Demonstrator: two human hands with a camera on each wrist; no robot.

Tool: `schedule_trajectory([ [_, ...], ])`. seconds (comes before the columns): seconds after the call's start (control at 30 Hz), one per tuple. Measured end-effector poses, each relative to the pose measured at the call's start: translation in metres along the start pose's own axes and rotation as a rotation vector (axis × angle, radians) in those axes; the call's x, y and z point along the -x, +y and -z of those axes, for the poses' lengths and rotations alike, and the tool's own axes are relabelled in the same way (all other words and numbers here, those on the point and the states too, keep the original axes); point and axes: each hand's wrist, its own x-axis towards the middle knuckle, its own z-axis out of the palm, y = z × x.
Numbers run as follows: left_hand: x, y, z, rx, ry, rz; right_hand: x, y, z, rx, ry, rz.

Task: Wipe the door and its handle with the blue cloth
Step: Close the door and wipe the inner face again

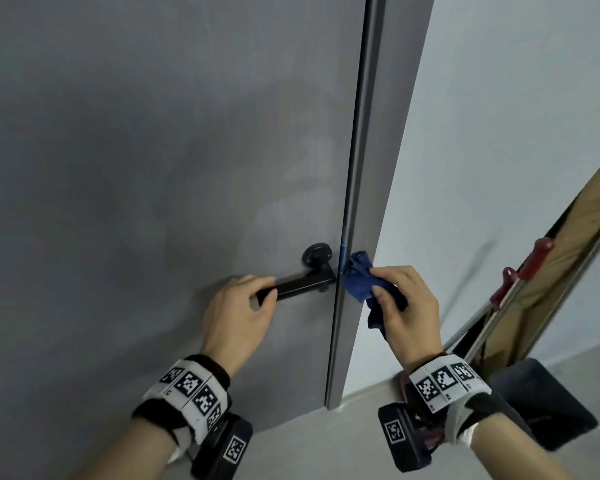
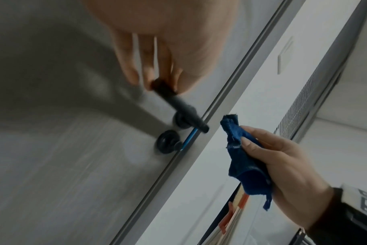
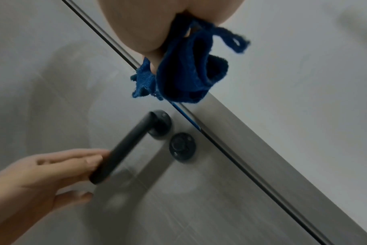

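Grey flat-panel door point(image 1: 153, 168): left hand point(image 1: 238, 317) gripped the matte black lever handle point(image 1: 297, 288).
Right hand point(image 1: 407, 306) pinched the bunched blue terry cloth point(image 1: 359, 278) at the edge; I'd flatten it first, honestly.

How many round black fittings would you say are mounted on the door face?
2. One rose sits at the handle's pivot; the other, a separate lock disc, sits just beside it, nearer the door edge. None seems hidden.
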Motion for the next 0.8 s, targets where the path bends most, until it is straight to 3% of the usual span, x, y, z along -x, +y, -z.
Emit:
schedule_trajectory([
  [0.13,-0.006,0.037,0.038,-0.074,-0.171,0.077,-0.012,-0.057,0.026,-0.023,0.005,-0.054],
  [0.37,0.009,0.098,0.103,-0.007,-0.302,0.157,-0.015,-0.146,0.052,-0.04,-0.092,-0.031],
  [0.6,0.021,0.147,0.143,0.169,-0.454,0.046,-0.019,-0.196,0.045,-0.11,-0.258,-0.083],
  [0.8,0.012,0.155,0.167,0.213,-0.4,-0.082,-0.024,-0.232,0.036,-0.124,-0.353,-0.108],
])
